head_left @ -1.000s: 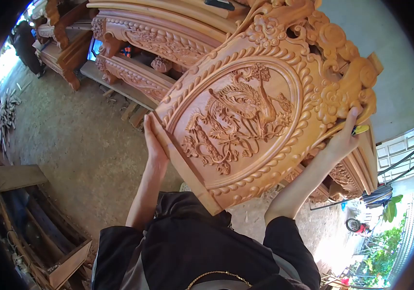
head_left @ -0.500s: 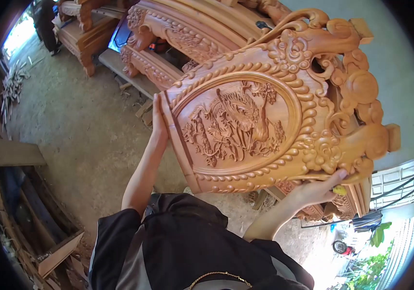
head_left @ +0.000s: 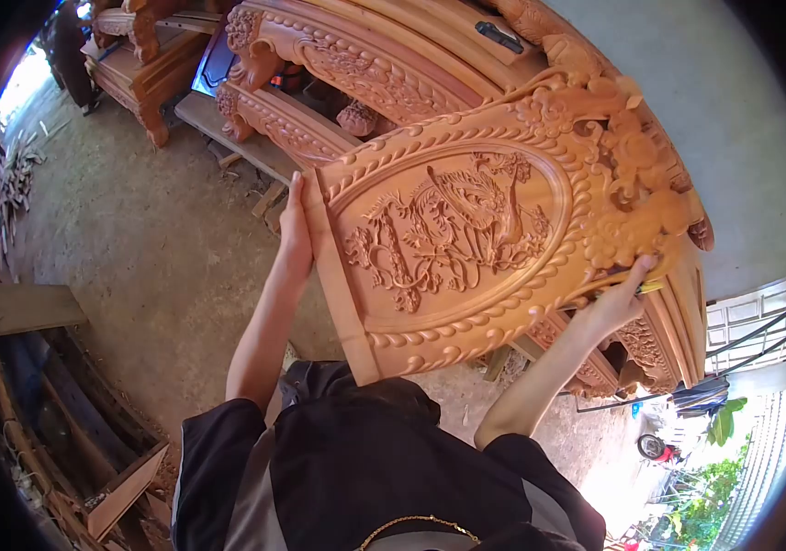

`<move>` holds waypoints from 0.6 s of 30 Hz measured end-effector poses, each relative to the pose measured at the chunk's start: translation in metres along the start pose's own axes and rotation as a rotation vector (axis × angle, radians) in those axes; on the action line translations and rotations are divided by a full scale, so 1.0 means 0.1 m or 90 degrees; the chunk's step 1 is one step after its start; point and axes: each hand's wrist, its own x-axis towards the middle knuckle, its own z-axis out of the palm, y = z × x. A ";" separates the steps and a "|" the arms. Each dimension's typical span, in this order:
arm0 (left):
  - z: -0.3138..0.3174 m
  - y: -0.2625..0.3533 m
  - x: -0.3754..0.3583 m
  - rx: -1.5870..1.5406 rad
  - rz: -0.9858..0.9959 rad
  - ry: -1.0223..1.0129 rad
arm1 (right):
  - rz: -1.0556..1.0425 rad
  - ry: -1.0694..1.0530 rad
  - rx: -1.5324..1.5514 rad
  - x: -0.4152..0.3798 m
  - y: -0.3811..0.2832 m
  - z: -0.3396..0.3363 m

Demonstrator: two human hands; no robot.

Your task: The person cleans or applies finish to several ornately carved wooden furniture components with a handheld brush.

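A carved wooden panel point(head_left: 558, 312), with an oval frame around a dragon relief point(head_left: 466, 225), is held up in front of my body. My left hand point(head_left: 297, 230) grips its plain left end rail, fingers mostly hidden behind the wood. Near the scrollwork at the right end, my right hand point(head_left: 615, 305) is closed on the lower edge, thumb on the carved face. A small yellow object point(head_left: 652, 286) shows beside the right fingers; whether that hand holds it too I cannot make out.
Behind the panel stands large carved wooden furniture point(head_left: 370, 78) with a black tool point(head_left: 499, 37) on top. More carved furniture point(head_left: 140, 73) is at upper left, near a standing person point(head_left: 67, 60). Wood scraps point(head_left: 16, 179) and a wooden bin point(head_left: 122, 491) line the left.
The panel's right end has swung down and away, so its face lies flatter, and my right hand has moved up with it. The black tool on the furniture shows more fully.
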 end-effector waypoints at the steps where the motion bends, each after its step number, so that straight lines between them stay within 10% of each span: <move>1: 0.03 0.06 0.01 0.003 0.000 0.001 | 0.033 0.010 0.010 0.04 0.16 -0.07; 9: 0.26 0.17 -0.08 0.011 0.164 0.063 | 0.230 0.037 0.062 -0.20 0.60 -0.29; 18: 0.21 -0.28 0.08 -0.250 0.108 -0.092 | 0.120 0.024 0.138 -0.22 0.56 -0.23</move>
